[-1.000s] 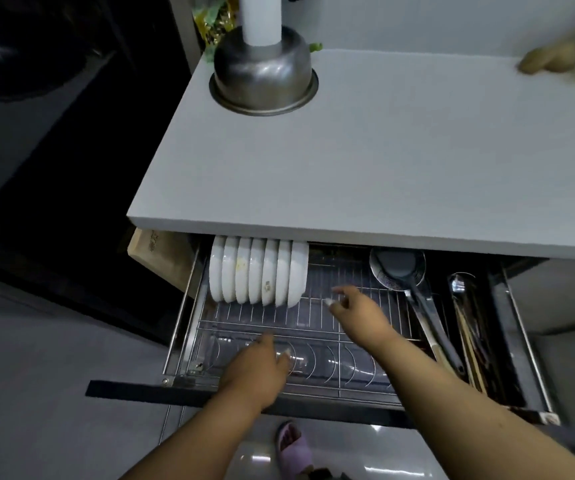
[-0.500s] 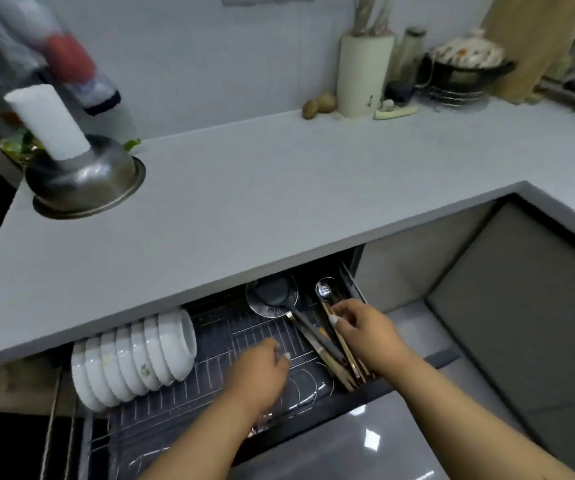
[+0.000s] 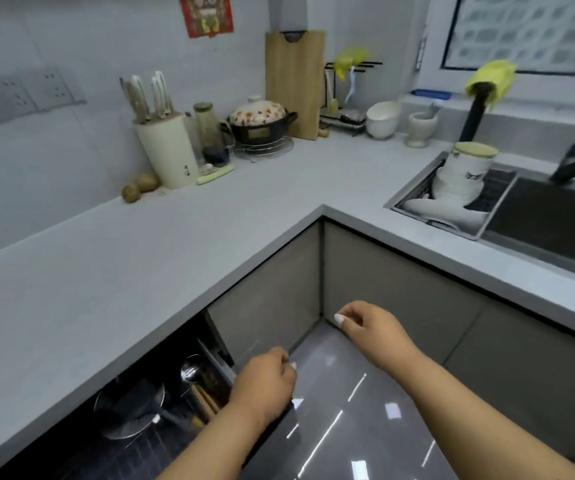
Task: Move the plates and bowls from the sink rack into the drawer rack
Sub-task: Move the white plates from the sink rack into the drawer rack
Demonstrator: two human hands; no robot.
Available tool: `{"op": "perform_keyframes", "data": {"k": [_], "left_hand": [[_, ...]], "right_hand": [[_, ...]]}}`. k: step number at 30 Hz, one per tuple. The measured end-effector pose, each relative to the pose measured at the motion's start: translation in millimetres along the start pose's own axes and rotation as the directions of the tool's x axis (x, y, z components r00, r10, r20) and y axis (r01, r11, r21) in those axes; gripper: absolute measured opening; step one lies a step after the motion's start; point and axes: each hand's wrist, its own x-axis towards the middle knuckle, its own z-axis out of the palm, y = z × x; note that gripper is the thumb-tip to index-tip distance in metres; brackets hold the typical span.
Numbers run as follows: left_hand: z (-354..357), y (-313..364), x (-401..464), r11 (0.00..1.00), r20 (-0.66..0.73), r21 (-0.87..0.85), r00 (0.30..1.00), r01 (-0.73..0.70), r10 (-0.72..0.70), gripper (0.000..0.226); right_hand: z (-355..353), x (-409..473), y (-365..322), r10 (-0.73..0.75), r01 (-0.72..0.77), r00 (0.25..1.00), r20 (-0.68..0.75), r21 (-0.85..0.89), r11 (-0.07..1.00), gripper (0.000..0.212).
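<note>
Little writing can be read: the red paper pinned high on the wall at upper centre bears gold marks too blurred to make out, the cream knife block carries a small dark mark near its base, and the white jar standing in the sink rack at right shows a dark emblem that cannot be deciphered.

The sink rack sits at the right edge of the frame, set into the grey surface beside the dark sink. In it lie white dishes, a plate or shallow bowl flat at the front with the jar rising behind it.

The drawer rack shows at lower left, under the surface edge, holding a metal strainer and a slot of utensils.

The left hand hangs at lower centre over the drawer's right end, fingers curled loosely inward, nothing in its grasp. The right hand is raised in front of the cabinet corner, fingers bent and relaxed, also empty. The dishes in the sink rack lie well apart from both hands, up and to the right; the right hand is the nearer one.
</note>
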Motion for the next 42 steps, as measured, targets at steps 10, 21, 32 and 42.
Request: {"op": "perform_keyframes", "data": {"k": [10,21,32,42], "left_hand": [[46,137,75,0.968,0.044,0.010,0.967,-0.250,0.250,0.043],[59,207,155,0.924,0.069,-0.022,0.922,-0.382,0.382,0.066],[65,273,300,0.873,0.025,-0.081,0.875,-0.481,0.484,0.071],[79,307,409,0.703,0.045,0.047,0.704,-0.710,0.709,0.067]], "right_hand": [[-114,15,83,0.162,-0.141,0.962,-0.221,0.107,0.984,0.018],[-168,49,137,0.309,-0.257,0.884,-0.350,0.189,0.948,0.019],[-232,174,168,0.401,-0.325,0.802,-0.442,0.240,0.915,0.022],[-269,312,193,0.430,-0.455,0.829,-0.358,0.017,0.890,0.015]]}}
